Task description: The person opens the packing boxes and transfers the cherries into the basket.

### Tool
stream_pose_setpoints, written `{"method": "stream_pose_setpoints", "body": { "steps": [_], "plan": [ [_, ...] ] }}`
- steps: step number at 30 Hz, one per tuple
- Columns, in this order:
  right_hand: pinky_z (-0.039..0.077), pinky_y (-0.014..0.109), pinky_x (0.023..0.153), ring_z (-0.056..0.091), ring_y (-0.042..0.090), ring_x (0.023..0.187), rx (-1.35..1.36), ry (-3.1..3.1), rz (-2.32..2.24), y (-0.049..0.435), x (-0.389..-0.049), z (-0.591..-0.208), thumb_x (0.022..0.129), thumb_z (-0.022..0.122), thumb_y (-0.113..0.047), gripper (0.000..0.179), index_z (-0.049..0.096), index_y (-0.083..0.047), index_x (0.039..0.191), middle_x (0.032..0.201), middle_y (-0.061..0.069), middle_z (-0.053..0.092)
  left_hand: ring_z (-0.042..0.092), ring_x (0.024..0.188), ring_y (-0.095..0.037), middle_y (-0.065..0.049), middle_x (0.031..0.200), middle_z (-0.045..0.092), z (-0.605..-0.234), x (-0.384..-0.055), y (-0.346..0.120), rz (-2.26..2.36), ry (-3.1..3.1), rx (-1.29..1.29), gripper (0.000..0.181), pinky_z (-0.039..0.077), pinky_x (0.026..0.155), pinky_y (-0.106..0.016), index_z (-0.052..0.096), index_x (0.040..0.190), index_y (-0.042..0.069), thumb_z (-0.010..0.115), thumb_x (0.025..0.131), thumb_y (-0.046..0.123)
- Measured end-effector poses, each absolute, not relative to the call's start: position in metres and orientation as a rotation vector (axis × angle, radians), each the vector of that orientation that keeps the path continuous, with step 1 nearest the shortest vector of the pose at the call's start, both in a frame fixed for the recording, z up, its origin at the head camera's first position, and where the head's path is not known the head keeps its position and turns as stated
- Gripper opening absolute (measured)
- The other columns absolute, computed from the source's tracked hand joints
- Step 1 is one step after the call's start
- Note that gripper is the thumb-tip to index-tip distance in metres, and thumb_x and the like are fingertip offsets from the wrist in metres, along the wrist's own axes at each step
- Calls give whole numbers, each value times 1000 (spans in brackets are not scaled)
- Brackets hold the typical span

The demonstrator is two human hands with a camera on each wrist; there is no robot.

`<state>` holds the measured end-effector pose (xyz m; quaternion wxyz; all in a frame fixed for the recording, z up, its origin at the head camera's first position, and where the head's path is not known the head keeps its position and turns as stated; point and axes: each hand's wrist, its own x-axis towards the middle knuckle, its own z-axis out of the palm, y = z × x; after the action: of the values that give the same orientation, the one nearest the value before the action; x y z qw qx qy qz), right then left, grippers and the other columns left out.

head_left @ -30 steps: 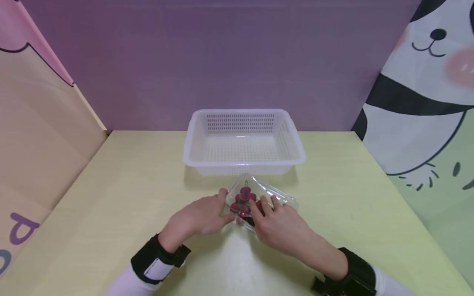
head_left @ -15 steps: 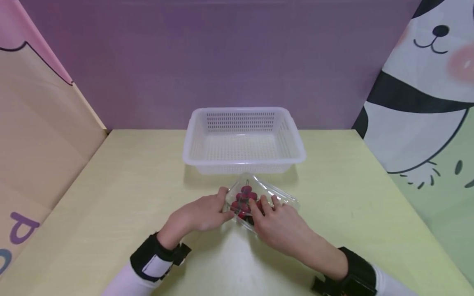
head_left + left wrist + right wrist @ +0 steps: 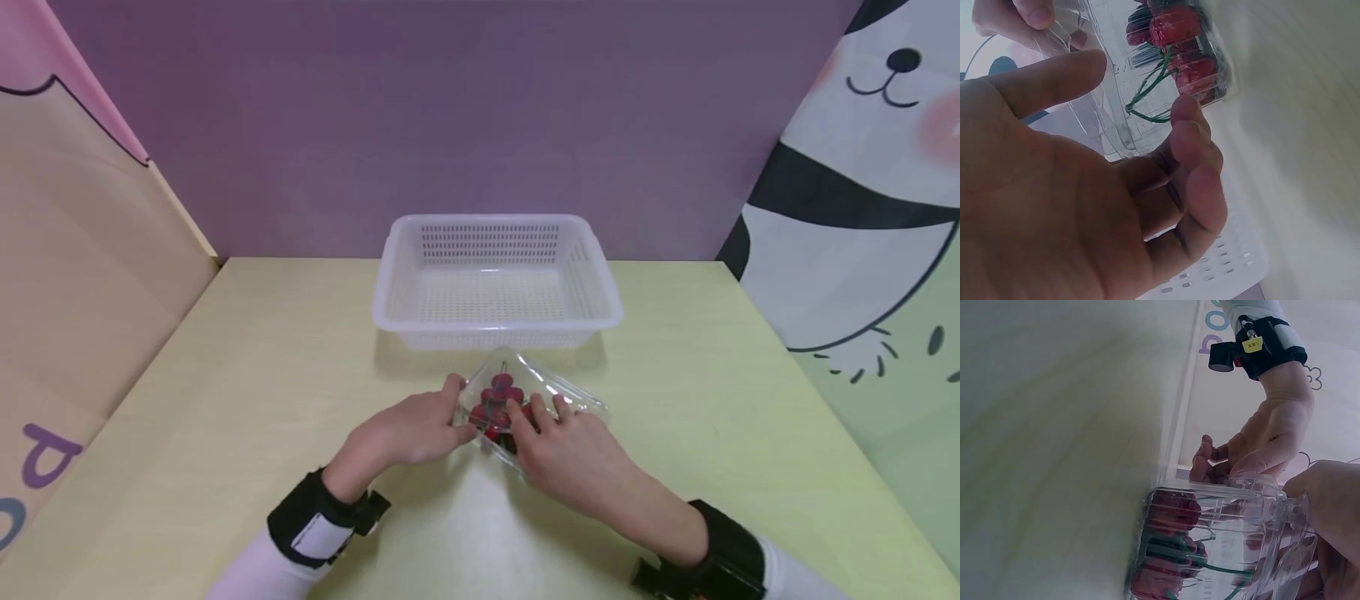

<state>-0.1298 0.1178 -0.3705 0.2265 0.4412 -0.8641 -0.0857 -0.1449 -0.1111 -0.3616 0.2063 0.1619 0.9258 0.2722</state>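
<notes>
A clear plastic clamshell box (image 3: pixel 551 385) sits at mid-table, turned at an angle. Red cherries (image 3: pixel 498 398) with green stems show through it. My left hand (image 3: pixel 408 429) holds its left corner, thumb on the near side; in the left wrist view, the curled fingers (image 3: pixel 1194 162) lie along the box's side. Across the top and right side spreads my right hand (image 3: pixel 577 454). The right wrist view has that hand's thumb (image 3: pixel 1329 487) at the lid's edge (image 3: pixel 1291 528) and its fingers partly hidden behind the plastic, gripping the lid.
Just behind the box stands a white perforated plastic basket (image 3: pixel 498 325), with nothing seen inside. The pale wooden table (image 3: pixel 262 367) meets a purple wall (image 3: pixel 480 117) at the back. Printed panels border it left and right. Both wrists wear black straps (image 3: pixel 311 521).
The head view has shifted slightly, so the basket sits a little higher in it. Both hands keep nearly the same places on the box, with only slight finger movement.
</notes>
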Motion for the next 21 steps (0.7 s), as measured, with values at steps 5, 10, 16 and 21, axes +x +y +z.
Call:
{"method": "stream_pose_setpoints", "body": {
  "steps": [5, 10, 16, 21],
  "plan": [
    [54, 41, 55, 69, 42, 82, 1209, -2392, -224, 117, -130, -370, 88, 67, -31, 44, 67, -1, 120, 104, 24, 66, 50, 58, -16, -4, 73, 49, -361, -145, -111, 758, 2576, 439, 57, 38, 49, -30, 35, 135, -1, 57, 98, 35],
    [54, 40, 54, 69, 42, 82, 1205, -2393, -224, 118, -130, -371, 88, 67, -31, 45, 66, -1, 121, 104, 24, 66, 51, 59, -17, -5, 74, 50, -361, -145, -111, 755, 2585, 434, 56, 39, 49, -30, 36, 134, 1, 58, 97, 36],
    [54, 40, 53, 69, 41, 81, 1205, -2392, -214, 117, -130, -371, 88, 68, -31, 44, 66, 0, 120, 103, 24, 66, 52, 59, -18, -4, 73, 52, -361, -146, -112, 773, 2602, 421, 57, 41, 49, -30, 39, 134, 4, 62, 95, 38],
    [53, 39, 51, 70, 40, 80, 1201, -2369, -200, 117, -131, -371, 86, 69, -30, 43, 68, 0, 117, 101, 23, 67, 52, 62, -18, -4, 77, 54, -362, -149, -115, 860, 2574, 407, 52, 41, 51, -31, 44, 128, 8, 66, 92, 39]
  ]
}}
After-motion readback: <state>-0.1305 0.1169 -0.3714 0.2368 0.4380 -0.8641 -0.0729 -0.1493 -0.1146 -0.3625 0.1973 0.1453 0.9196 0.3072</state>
